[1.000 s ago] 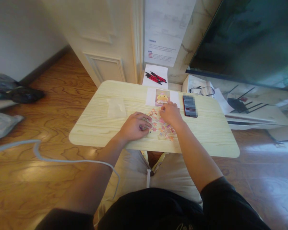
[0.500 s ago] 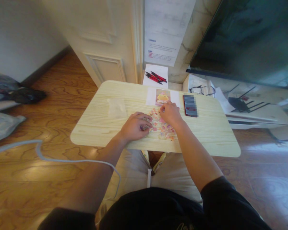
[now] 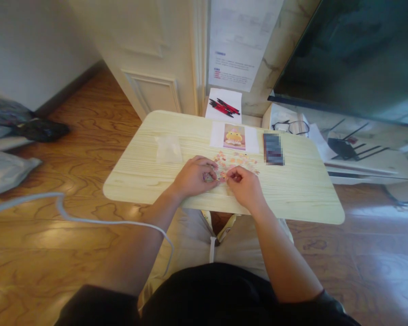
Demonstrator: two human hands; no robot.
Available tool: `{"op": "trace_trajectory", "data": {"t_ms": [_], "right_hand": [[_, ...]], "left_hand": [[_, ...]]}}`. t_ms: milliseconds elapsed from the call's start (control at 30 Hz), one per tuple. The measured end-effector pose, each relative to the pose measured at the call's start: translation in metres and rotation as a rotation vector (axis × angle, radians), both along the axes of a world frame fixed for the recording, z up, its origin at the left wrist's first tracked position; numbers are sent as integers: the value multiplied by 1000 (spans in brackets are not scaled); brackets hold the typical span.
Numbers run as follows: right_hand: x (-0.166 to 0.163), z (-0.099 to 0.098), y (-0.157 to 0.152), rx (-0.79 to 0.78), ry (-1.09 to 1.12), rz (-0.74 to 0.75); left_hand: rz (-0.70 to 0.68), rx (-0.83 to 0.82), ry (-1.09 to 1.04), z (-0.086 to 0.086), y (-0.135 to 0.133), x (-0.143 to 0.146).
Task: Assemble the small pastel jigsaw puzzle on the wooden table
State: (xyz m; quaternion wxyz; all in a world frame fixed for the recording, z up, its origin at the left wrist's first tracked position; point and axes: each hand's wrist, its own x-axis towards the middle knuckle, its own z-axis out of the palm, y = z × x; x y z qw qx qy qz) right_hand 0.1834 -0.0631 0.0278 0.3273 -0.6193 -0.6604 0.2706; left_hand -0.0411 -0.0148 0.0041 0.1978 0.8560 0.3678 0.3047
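Many small pink and orange jigsaw pieces (image 3: pixel 238 160) lie scattered on the folding table (image 3: pixel 299 192). My left hand (image 3: pixel 196 175) rests at the left side of them, fingers and thumb curled round a few pieces (image 3: pixel 209 177) under the palm. Close to its fingertips, my right hand (image 3: pixel 246 184) pinches with thumb and forefinger over the near side of the scatter. What it pinches is tiny and mostly hidden by the fingers. Just beyond the pieces lies a sheet with a printed picture (image 3: pixel 234 136) of a yellow plush figure.
A phone (image 3: pixel 274 149) lies right of the picture, and a crumpled translucent bag (image 3: pixel 169 150) lies at the left. Red and black pens (image 3: pixel 223 107) lie on paper behind the table. A grey cable (image 3: pixel 112 222) crosses over my left forearm. A router (image 3: pixel 343 148) stands at the right.
My right hand has moved from beside the printed picture towards me, coming near my left fingertips. The picture and the far pieces are now uncovered. My left hand has hardly moved.
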Motion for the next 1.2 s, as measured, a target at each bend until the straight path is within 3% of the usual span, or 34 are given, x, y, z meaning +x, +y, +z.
{"op": "trace_trajectory", "data": {"t_ms": [167, 400, 900, 1200], "right_hand": [[-21, -10, -25, -14, -64, -66], [-25, -5, -25, 15, -246, -92], [-15, -7, -14, 107, -250, 123], [-16, -7, -15, 141, -384, 115]], "left_hand": [[-10, -3, -10, 1, 0, 0], [-29, -18, 5, 3, -3, -3], [-26, -51, -16, 3, -2, -1], [-31, -52, 2, 0, 0, -3]]}}
